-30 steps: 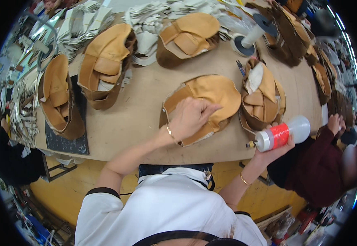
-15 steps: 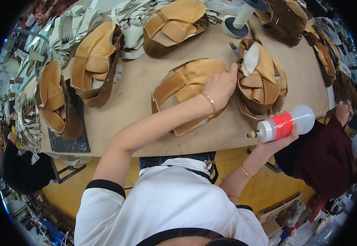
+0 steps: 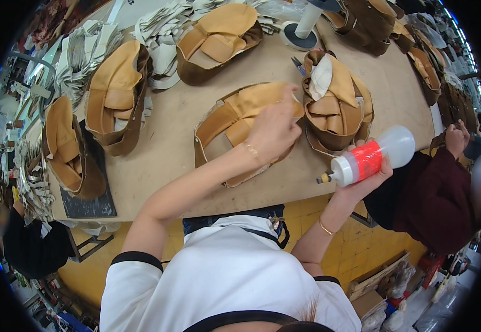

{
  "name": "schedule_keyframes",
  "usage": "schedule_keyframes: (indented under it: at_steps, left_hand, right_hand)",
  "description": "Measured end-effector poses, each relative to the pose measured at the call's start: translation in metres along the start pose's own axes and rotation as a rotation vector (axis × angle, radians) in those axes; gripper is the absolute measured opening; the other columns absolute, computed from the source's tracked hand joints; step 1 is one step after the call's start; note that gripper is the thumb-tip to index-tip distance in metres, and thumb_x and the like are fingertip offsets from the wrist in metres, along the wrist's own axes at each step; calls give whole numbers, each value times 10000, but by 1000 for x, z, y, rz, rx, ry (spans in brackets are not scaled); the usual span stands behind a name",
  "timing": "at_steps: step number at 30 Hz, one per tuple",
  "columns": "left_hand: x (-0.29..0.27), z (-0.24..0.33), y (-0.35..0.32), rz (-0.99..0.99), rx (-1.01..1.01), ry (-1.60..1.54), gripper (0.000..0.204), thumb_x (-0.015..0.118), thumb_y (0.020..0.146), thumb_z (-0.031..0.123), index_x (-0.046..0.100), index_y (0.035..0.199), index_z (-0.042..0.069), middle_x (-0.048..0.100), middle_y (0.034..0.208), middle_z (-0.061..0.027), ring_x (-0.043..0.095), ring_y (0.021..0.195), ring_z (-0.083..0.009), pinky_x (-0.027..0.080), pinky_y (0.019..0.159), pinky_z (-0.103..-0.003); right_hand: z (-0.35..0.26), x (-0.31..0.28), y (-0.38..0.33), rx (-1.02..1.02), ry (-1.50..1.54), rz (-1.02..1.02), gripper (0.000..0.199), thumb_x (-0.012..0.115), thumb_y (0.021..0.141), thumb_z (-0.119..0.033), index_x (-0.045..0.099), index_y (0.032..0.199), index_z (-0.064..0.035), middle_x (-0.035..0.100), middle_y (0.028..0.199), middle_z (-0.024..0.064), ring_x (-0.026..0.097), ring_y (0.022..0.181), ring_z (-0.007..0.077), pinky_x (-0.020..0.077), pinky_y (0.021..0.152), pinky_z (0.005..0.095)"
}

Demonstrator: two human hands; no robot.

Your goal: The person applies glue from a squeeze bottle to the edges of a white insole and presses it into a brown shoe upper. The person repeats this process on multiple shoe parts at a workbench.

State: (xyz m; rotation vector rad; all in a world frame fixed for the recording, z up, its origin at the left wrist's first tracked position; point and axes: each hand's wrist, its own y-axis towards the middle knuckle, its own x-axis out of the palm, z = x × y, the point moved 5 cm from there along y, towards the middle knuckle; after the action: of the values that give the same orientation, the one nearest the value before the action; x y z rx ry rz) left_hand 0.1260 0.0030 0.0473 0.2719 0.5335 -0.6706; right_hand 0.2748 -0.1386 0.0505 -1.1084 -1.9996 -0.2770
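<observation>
My left hand [image 3: 273, 130] is over the middle stitched leather piece [image 3: 218, 124], tan inside with a raw pale edge. Its index finger is stretched out, a little blurred, and the thumb stands apart; I see nothing held. My right hand [image 3: 377, 176] is wrapped round a translucent squeeze bottle [image 3: 398, 146] with a red band, white collar and dark-tipped nozzle. The bottle lies tilted in the hand, nozzle to the left, above the table's near edge. Just beyond it stands another leather piece [image 3: 337, 124] with a white patch [image 3: 320, 77] inside.
More leather pieces [image 3: 215, 44] stand on the table [image 3: 163, 182] at the back and left. Stacks of pale strips [image 3: 88, 52] lie behind. A round-based stand [image 3: 298, 37] and a small tool [image 3: 298, 66] are at the back. A person in a maroon sleeve [image 3: 431, 205] sits at the right.
My left hand has come back from the far right edge of the middle leather piece, lower and leftward, its index finger now extended. My right hand still holds the bottle. The whole view has shifted slightly.
</observation>
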Motion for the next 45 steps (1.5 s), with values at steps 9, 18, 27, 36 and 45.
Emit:
schedule_keyframes:
  at_steps: [9,18,27,36,45]
  left_hand:
    - [-83,-60,-130,279,-308,-342,556,578,691,-39,340,1188,31,563,699,-57,541,641,-118,460,641,-243]
    - [-168,-88,-153,601,-298,149,593,561,662,-58,353,1214,7,561,759,-57,538,667,-136,451,654,-246]
    - [-141,-4,-19,17,266,30,374,549,727,15,551,1101,3,606,994,-128,595,929,-247,462,832,-342]
    - [67,-9,275,-272,180,296,405,705,709,333,673,876,-35,672,923,-189,658,858,-266,510,774,-330]
    - [100,-52,311,-216,-15,399,338,644,776,315,680,857,-11,645,971,-210,618,936,-343,488,834,-388]
  right_hand:
    - [102,50,-11,671,-326,-642,612,557,691,-388,462,1066,87,488,764,87,493,629,188,512,653,355]
    - [217,22,-69,850,-510,-674,498,522,745,-331,558,1045,64,639,939,175,639,819,228,534,736,348]
    - [158,46,-41,824,210,-659,501,562,683,-339,507,1015,32,556,809,98,550,736,218,469,805,407]
    - [-31,10,16,73,322,-582,489,580,732,-481,430,947,-69,467,676,33,407,623,137,347,713,303]
    - [-69,-56,28,-118,339,-464,507,615,723,-459,461,968,-42,501,699,65,434,650,164,353,709,318]
